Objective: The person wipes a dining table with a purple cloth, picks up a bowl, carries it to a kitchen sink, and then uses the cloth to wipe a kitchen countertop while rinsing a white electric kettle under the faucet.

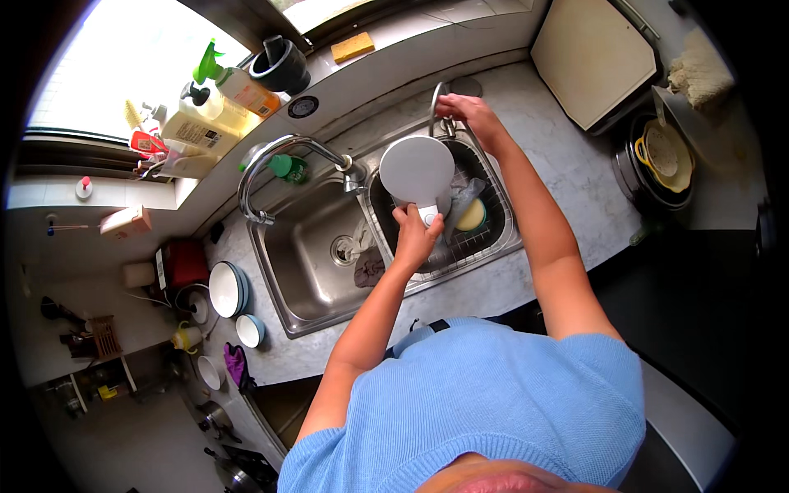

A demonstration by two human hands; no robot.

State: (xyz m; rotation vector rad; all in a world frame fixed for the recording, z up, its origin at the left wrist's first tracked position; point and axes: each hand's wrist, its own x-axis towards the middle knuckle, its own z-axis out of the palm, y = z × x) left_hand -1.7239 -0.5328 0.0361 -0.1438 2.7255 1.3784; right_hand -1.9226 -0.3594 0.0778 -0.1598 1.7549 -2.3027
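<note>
My left hand (415,240) grips the handle of a white lidded jug (417,167), which looks like an electric kettle, over the right sink basin. Its round lid faces up and is closed. My right hand (473,118) is at a slim curved metal tap (434,103) behind that basin. The fingers reach the tap, but whether they close around it is hidden. Under the jug, a dark basket (493,231) on a wire rack holds a pale yellow round thing (471,215) and a clear plastic bag (466,195).
A chrome gooseneck faucet (280,143) arches over the left basin (302,259), where a dark cloth (369,268) lies. Bowls (227,289) stand left. Bottles (246,92) and a stone mortar (282,69) line the sill. A cutting board (595,58) and stacked pots (629,175) stand right.
</note>
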